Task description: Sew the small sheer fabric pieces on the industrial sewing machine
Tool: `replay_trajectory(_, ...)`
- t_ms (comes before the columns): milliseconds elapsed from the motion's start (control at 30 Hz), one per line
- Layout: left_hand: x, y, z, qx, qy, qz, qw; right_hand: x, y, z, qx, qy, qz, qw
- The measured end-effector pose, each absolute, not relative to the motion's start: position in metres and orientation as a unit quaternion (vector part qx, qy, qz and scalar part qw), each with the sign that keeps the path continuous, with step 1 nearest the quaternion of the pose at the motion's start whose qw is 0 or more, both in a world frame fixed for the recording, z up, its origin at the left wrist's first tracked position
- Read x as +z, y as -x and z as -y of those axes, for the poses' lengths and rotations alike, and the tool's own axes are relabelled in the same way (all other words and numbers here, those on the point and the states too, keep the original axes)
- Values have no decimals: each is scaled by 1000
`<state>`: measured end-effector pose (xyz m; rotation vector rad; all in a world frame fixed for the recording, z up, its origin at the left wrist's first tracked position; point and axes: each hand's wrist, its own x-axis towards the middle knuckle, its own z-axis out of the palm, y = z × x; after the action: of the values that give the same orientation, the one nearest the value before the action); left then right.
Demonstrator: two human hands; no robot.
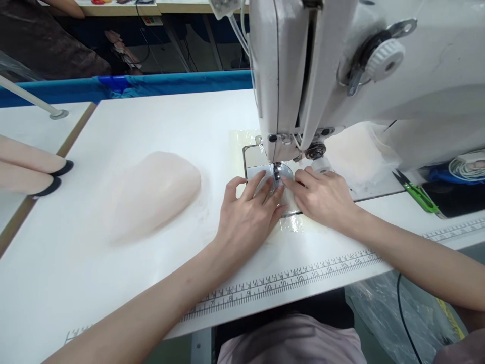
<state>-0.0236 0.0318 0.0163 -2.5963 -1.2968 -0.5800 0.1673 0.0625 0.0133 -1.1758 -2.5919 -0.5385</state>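
My left hand (252, 210) lies at the needle plate of a white sewing machine (291, 71), its fingers spread just in front of the presser foot (277, 173). My right hand (322, 194) is at the other side of the foot with its fingers curled down and pressed together. Whatever is under those fingertips is too small or hidden to name. To the left of my hands, a sheer, pale beige moulded fabric piece (166, 189) rests on the white table (212, 283). More pale sheer fabric (358, 151) sits under the machine arm.
Green thread snips (417, 192) lie at the right beside a dark flat object (454, 197) and a coiled pale cord (470, 167). A printed ruler (280, 283) follows the front edge. Two beige pieces with black tips (30, 174) reach in from the left. Another person's sleeve shows behind.
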Motion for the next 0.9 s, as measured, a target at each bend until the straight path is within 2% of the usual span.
replay_trajectory(333, 12, 26, -37, -193, 874, 438, 81, 14, -169, -64, -178, 403, 888, 132)
replay_trajectory(500, 30, 31, -27, -202, 886, 401, 113, 21, -177, -63, -183, 288, 921, 187)
replay_trajectory(633, 43, 31, -16, -142, 906, 397, 33, 22, -181, -65, -170, 218, 940, 202)
replay_trajectory(733, 38, 29, -18, -99, 899, 426, 30, 19, -181, -67, -117, 241, 939, 217)
replay_trajectory(800, 31, 29, -25, -114, 890, 440, 32, 16, -181, -68, -58, 275, 931, 235)
replay_trajectory(900, 26, 30, -40, -182, 859, 470, -92, 14, -180, -70, 51, 328, 902, 276)
